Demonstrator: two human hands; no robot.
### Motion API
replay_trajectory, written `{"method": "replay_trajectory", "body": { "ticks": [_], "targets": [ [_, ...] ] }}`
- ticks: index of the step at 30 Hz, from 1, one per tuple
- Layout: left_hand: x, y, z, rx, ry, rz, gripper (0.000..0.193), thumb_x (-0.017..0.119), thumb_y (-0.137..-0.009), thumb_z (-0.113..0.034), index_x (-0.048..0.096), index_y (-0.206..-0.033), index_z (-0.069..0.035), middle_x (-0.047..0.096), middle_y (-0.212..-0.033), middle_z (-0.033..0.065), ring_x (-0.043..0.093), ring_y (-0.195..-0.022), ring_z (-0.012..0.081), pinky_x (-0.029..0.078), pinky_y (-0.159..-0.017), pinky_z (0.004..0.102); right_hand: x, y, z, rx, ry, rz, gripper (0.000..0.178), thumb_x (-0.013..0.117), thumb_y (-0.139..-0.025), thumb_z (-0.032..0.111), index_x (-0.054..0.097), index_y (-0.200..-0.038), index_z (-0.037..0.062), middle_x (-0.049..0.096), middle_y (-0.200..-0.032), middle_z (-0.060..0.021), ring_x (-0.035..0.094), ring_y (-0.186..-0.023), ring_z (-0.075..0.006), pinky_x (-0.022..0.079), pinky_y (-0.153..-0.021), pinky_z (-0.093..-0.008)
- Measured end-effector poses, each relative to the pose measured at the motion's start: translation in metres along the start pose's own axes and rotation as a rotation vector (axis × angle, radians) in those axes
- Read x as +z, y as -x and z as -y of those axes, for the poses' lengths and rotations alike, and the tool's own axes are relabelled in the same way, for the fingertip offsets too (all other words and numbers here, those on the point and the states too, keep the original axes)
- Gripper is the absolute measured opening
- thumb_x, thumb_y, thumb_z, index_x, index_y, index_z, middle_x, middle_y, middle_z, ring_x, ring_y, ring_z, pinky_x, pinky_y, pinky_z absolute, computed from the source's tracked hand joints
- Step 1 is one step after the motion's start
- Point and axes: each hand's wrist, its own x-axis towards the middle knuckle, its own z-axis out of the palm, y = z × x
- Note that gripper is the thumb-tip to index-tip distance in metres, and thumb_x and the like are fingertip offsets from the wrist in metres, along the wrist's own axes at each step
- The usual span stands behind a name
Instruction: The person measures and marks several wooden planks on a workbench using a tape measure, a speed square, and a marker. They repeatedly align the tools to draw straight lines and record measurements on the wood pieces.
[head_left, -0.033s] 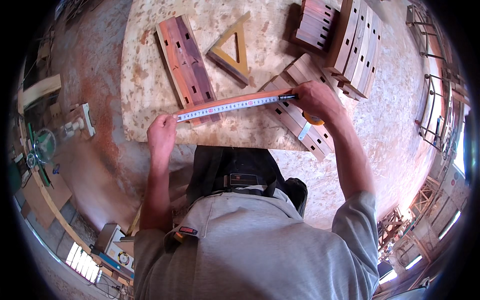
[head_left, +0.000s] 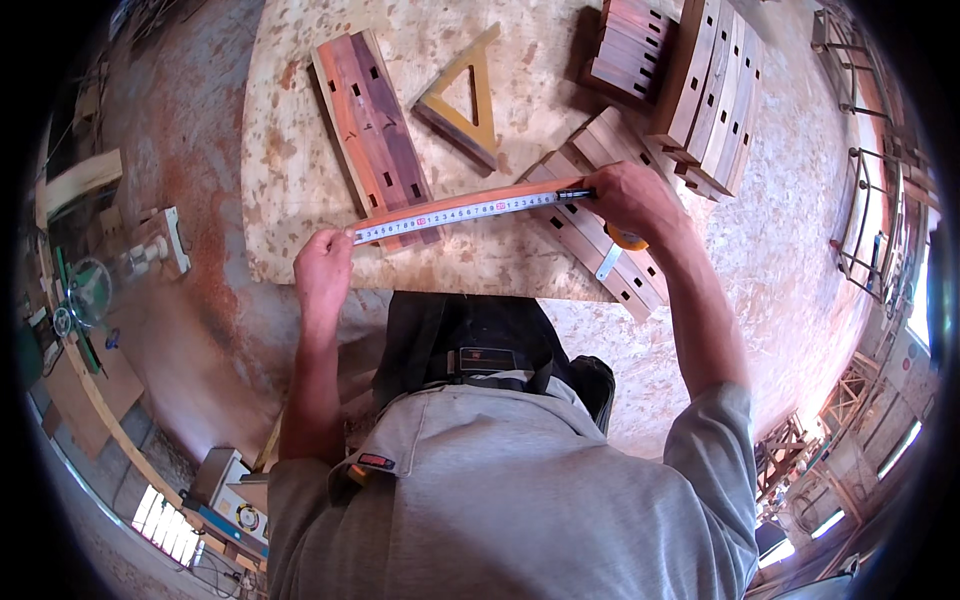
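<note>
Workshop surface of chipboard fills the upper frame. Unchanged from the earlier frame: tape measure stretched along a reddish strip at centre. Left hand fingers pinch its end; right hand grips its case.

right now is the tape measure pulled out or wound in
Pulled out: the tape measure lies along the wood strip, stretched between the left hand and right hand.
</note>
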Motion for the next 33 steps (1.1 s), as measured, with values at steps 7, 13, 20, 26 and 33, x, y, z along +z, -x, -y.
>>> {"method": "replay_trajectory", "body": {
  "ticks": [7,13,20,26,33],
  "targets": [
    [-0.001,0.002,-0.002,-0.017,0.038,0.011,0.028,0.065,-0.095,-0.028,0.069,-0.091,0.0,0.059,-0.064,0.0036,0.054,-0.058,0.0097,0.045,-0.056,0.0302,0.0,0.0,0.001,0.013,-0.051,-0.008,0.018,0.066,-0.09,0.031,0.077,-0.095,0.0172,0.071,-0.082,-0.012,0.069,-0.077,-0.033,0.055,-0.068,-0.0441],
    [-0.003,0.005,-0.006,-0.02,0.036,0.017,0.027,0.064,-0.095,-0.026,0.068,-0.093,0.0,0.059,-0.065,0.0031,0.054,-0.057,0.0097,0.045,-0.056,0.0303,-0.007,0.008,0.009,0.008,-0.034,0.015,0.019,0.071,-0.088,0.027,0.078,-0.104,0.0201,0.073,-0.088,-0.0081,0.069,-0.079,-0.0283,0.055,-0.071,-0.0398],
    [-0.026,0.036,-0.016,0.066,0.086,0.042,0.021,0.062,-0.098,-0.02,0.066,-0.098,0.001,0.06,-0.07,0.0009,0.054,-0.064,0.0061,0.045,-0.058,0.0243,0.015,0.034,0.013,-0.255,-0.342,-0.085,0.014,0.076,-0.077,0.012,0.073,-0.09,0.007,0.067,-0.082,-0.01,0.066,-0.078,-0.0303,0.053,-0.069,-0.0393],
    [-0.002,0.051,-0.03,0.199,0.329,0.211,0.015,0.06,-0.1,-0.017,0.063,-0.105,-0.002,0.064,-0.084,0.0013,0.058,-0.069,0.005,0.047,-0.06,0.0201,0.041,0.045,0.058,-0.474,-0.521,-0.176,0.016,0.071,-0.079,0.015,0.067,-0.094,0.0101,0.066,-0.082,-0.011,0.066,-0.083,-0.0347,0.052,-0.071,-0.0439],
    [0.038,0.065,-0.046,0.114,0.759,0.622,0.05,0.049,-0.105,-0.037,0.045,-0.141,-0.002,0.064,-0.11,0.0124,0.065,-0.093,0.0187,0.054,-0.075,0.0286,0.054,0.052,0.1,-0.209,-0.934,-0.257,0.014,0.066,-0.081,0.007,0.063,-0.094,0.0056,0.065,-0.082,-0.0172,0.066,-0.08,-0.0379,0.053,-0.07,-0.0461]
  ]
}}
